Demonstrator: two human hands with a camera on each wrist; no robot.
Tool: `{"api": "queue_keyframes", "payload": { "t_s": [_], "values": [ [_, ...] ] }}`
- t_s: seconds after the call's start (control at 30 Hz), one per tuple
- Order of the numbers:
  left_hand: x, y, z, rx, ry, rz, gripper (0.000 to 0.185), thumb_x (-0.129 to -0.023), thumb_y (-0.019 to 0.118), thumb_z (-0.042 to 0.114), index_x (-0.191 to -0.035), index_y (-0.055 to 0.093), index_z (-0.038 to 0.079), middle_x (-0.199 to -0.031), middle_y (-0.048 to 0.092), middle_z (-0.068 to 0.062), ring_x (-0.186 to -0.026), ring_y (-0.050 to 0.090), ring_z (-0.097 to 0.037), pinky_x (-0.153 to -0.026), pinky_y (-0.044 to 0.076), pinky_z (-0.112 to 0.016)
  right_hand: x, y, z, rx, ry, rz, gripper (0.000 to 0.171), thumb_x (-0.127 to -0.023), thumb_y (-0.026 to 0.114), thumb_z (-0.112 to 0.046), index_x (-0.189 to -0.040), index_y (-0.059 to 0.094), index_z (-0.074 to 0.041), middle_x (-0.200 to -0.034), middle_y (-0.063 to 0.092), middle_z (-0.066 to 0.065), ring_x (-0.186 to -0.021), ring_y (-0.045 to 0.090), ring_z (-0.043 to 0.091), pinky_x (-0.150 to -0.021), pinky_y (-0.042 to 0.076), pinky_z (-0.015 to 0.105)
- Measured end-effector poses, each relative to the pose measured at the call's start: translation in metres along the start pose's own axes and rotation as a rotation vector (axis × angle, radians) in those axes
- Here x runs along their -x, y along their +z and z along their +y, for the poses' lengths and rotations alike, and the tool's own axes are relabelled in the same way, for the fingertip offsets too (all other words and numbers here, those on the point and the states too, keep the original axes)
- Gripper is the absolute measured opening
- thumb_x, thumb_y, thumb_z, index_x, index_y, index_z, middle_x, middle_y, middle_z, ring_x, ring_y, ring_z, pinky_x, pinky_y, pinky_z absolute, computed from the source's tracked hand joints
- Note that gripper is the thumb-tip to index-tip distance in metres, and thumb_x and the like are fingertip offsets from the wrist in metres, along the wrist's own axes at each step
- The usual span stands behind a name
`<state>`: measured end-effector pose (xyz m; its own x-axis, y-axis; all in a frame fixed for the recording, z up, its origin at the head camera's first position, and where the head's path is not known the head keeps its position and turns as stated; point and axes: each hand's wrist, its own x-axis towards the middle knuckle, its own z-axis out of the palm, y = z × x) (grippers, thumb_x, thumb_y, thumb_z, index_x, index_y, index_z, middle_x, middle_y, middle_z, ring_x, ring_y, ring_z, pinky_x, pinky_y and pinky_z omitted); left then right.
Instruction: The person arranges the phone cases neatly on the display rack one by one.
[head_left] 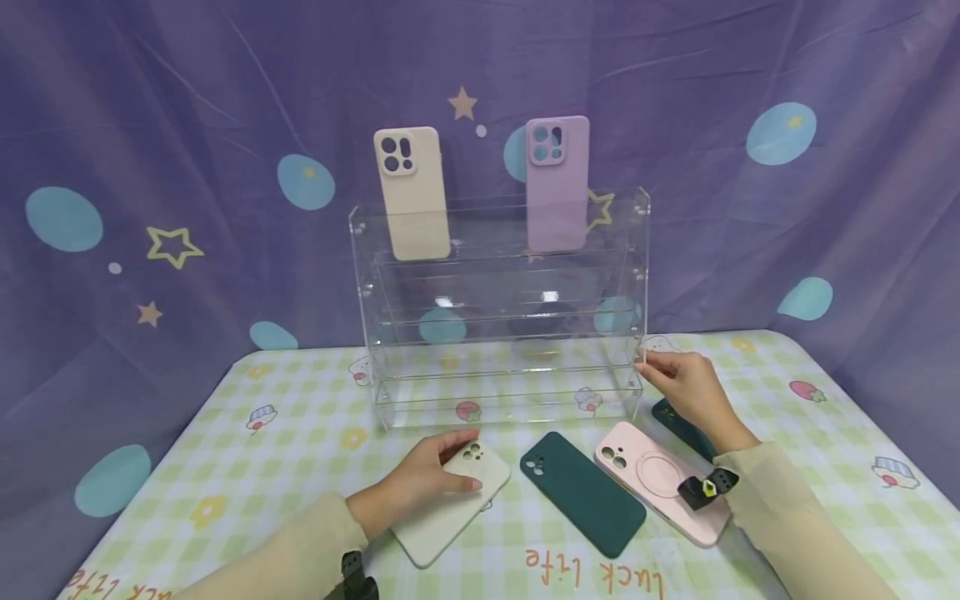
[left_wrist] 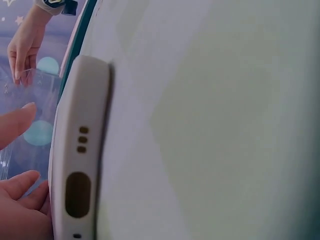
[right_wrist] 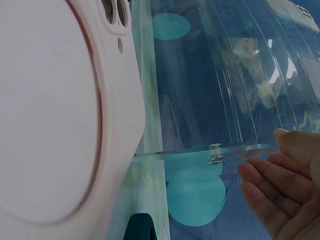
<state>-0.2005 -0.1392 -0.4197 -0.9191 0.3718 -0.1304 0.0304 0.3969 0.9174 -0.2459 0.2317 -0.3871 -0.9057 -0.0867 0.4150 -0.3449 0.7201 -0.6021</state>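
1. resting on the white phone case [head_left: 450, 523], the left hand [head_left: 420, 482] keeps its thumb and forefinger spread wide apart, the thumb reaching across the back of the case and the forefinger lying by its camera end.
2. the white phone case lies on the checked tabletop [head_left: 247, 492], in front of the clear stand [head_left: 487, 225] and towards its left side; in the left wrist view its lower end shows, with small slots and a port opening.
3. the right hand [head_left: 696, 392] is narrow, pinching the right edge of the clear stand low down between thumb and fingers.
4. on the top tier of the clear stand two cases lean upright, well apart: the cream phone case [head_left: 417, 196] on the left and the lilac phone case [head_left: 557, 187] on the right, both with their camera holes uppermost.
5. right of the white phone case, the dark green phone case [head_left: 585, 497] lies flat and slanted, with the pink phone case [head_left: 648, 475] and its ring just beside it.
6. another dark green case [head_left: 681, 427] lies beyond the pink one, partly hidden under the right forearm.
7. a purple curtain [head_left: 225, 92] with stars and blue shapes hangs behind.
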Motion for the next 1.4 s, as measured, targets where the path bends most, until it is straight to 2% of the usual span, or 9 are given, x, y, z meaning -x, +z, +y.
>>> {"api": "queue_keyframes", "payload": {
  "t_s": [0.13, 0.27, 0.37, 0.6, 0.73, 1.07, 1.23, 1.3, 1.4],
  "values": [
    [0.001, -0.002, -0.001, -0.023, 0.010, -0.029, 0.077, -0.071, 0.081, 0.005, -0.137, 0.043, -0.005, -0.143, 0.044, -0.020, -0.131, 0.042, -0.036, -0.109, 0.033, -0.046, 0.000, 0.000, -0.001, 0.002, -0.004, 0.004, 0.030, -0.091, 0.063, -0.015, -0.111, 0.065, 0.007, -0.109, 0.066, 0.026, -0.087, 0.068, 0.036, -0.069, 0.055, 0.044],
    [0.002, -0.003, -0.002, -0.061, 0.030, -0.060, 0.081, -0.072, 0.081, 0.008, -0.139, 0.039, -0.006, -0.145, 0.041, -0.020, -0.133, 0.038, -0.036, -0.109, 0.031, -0.047, 0.000, -0.001, -0.001, 0.012, -0.005, 0.004, 0.029, -0.091, 0.064, -0.015, -0.111, 0.066, 0.007, -0.106, 0.067, 0.025, -0.084, 0.068, 0.033, -0.064, 0.055, 0.034],
    [0.003, -0.002, -0.002, -0.092, 0.046, -0.071, 0.082, -0.072, 0.082, 0.012, -0.140, 0.038, -0.006, -0.146, 0.039, -0.021, -0.135, 0.036, -0.036, -0.109, 0.030, -0.048, 0.000, -0.001, -0.001, 0.014, 0.000, -0.001, 0.031, -0.091, 0.063, -0.016, -0.111, 0.066, 0.007, -0.106, 0.067, 0.025, -0.083, 0.068, 0.033, -0.063, 0.055, 0.033],
    [0.002, 0.006, -0.002, -0.255, 0.084, -0.024, 0.090, -0.067, 0.085, 0.023, -0.141, 0.039, -0.002, -0.141, 0.043, -0.021, -0.129, 0.041, -0.036, -0.106, 0.035, -0.048, 0.001, -0.005, -0.001, 0.018, 0.029, -0.014, 0.035, -0.093, 0.061, -0.019, -0.115, 0.063, 0.008, -0.113, 0.063, 0.027, -0.090, 0.066, 0.038, -0.071, 0.055, 0.047],
    [0.002, 0.008, -0.003, -0.306, 0.090, -0.007, 0.092, -0.066, 0.086, 0.026, -0.141, 0.040, 0.000, -0.139, 0.046, -0.018, -0.125, 0.044, -0.032, -0.104, 0.038, -0.047, 0.001, -0.005, -0.001, 0.004, 0.025, -0.015, 0.035, -0.093, 0.061, -0.019, -0.114, 0.063, 0.008, -0.114, 0.063, 0.027, -0.090, 0.066, 0.038, -0.070, 0.055, 0.046],
    [0.007, 0.007, 0.003, -0.426, 0.142, 0.013, 0.092, -0.063, 0.087, 0.029, -0.139, 0.043, 0.001, -0.140, 0.045, -0.018, -0.125, 0.042, -0.033, -0.102, 0.038, -0.049, 0.001, -0.002, -0.001, 0.006, 0.018, -0.014, 0.034, -0.093, 0.061, -0.020, -0.114, 0.064, 0.007, -0.112, 0.064, 0.026, -0.089, 0.067, 0.036, -0.069, 0.056, 0.044],
    [0.007, 0.006, 0.007, -0.434, 0.138, 0.019, 0.093, -0.063, 0.087, 0.026, -0.140, 0.042, 0.000, -0.134, 0.044, -0.018, -0.114, 0.050, -0.027, -0.095, 0.045, -0.040, 0.001, -0.002, -0.002, 0.007, 0.017, -0.015, 0.035, -0.093, 0.061, -0.020, -0.114, 0.064, 0.008, -0.114, 0.063, 0.026, -0.091, 0.066, 0.038, -0.071, 0.056, 0.046],
    [0.006, 0.005, 0.007, -0.408, 0.126, 0.014, 0.091, -0.064, 0.087, 0.022, -0.139, 0.041, -0.001, -0.131, 0.044, -0.018, -0.109, 0.051, -0.025, -0.090, 0.047, -0.036, 0.001, -0.002, -0.002, 0.007, 0.015, -0.012, 0.034, -0.093, 0.061, -0.019, -0.113, 0.064, 0.008, -0.114, 0.063, 0.026, -0.092, 0.066, 0.038, -0.071, 0.055, 0.046],
    [0.003, 0.002, 0.006, -0.360, 0.081, 0.007, 0.084, -0.069, 0.084, 0.019, -0.139, 0.042, -0.001, -0.133, 0.047, -0.019, -0.110, 0.052, -0.027, -0.089, 0.047, -0.036, 0.001, -0.001, -0.003, 0.007, 0.011, -0.010, 0.032, -0.092, 0.062, -0.017, -0.113, 0.064, 0.008, -0.113, 0.063, 0.026, -0.090, 0.067, 0.038, -0.070, 0.055, 0.046]
  ]
}}
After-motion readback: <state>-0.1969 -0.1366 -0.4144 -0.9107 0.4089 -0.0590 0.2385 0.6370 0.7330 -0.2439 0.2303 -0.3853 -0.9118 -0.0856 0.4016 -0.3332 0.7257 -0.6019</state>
